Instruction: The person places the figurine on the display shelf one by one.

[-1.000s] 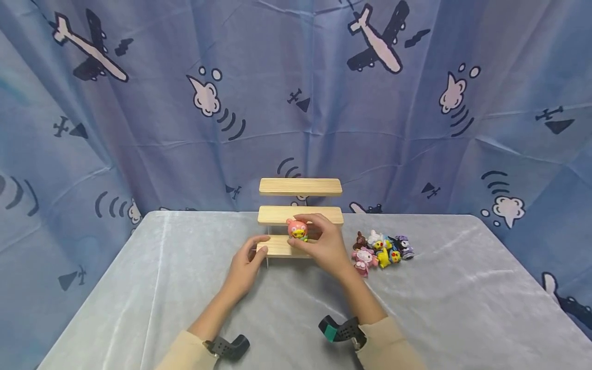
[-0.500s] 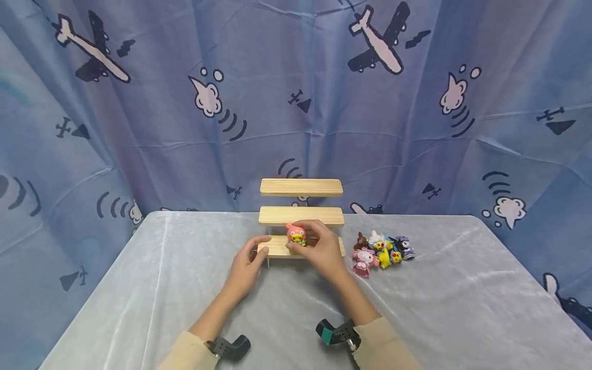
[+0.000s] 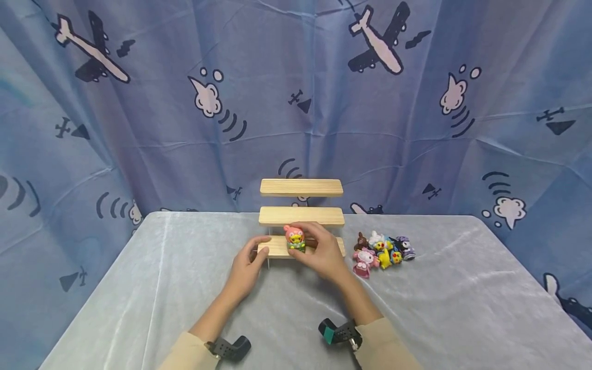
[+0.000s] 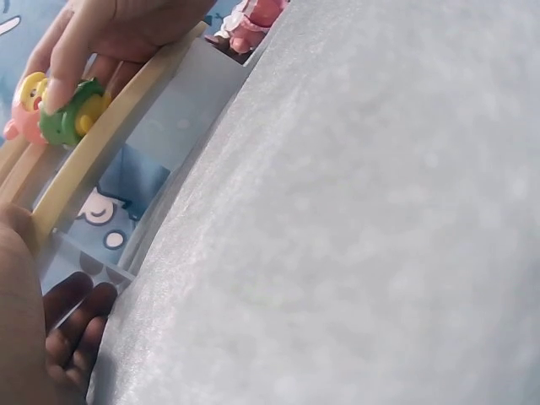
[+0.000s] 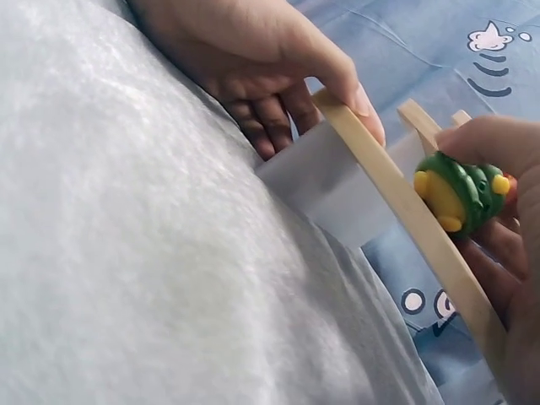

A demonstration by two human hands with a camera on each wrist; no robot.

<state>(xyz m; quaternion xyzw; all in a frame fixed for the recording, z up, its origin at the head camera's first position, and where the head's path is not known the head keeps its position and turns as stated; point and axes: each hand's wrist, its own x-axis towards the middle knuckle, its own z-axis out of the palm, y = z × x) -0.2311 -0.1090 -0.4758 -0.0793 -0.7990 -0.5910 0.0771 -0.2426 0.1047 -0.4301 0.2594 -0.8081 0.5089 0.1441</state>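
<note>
A three-tier display stand (image 3: pixel 301 216) with pale wooden boards and clear side panels stands on the cloth-covered table. My left hand (image 3: pixel 244 264) grips the left end of its lowest board, thumb on the wood and fingers by the side panel (image 5: pixel 316 164). Over that same board, my right hand (image 3: pixel 322 253) pinches a small toy figurine (image 3: pixel 294 239) between thumb and fingers. It has a pink head, yellow face and green body (image 5: pixel 462 190). In the head view the figurine is upright; whether its base touches the wood I cannot tell.
Right of the stand lies a cluster of several small figurines (image 3: pixel 384 250), with a pink one (image 3: pixel 365 261) nearest the front. The grey-white cloth (image 3: pixel 462 298) has creases. Behind the table hangs a blue curtain (image 3: pixel 259 103) printed with airplanes.
My right hand has brought the figurine slightly down and left, from near the middle board to the front of the lowest one. The left hand keeps its hold on the stand.
</note>
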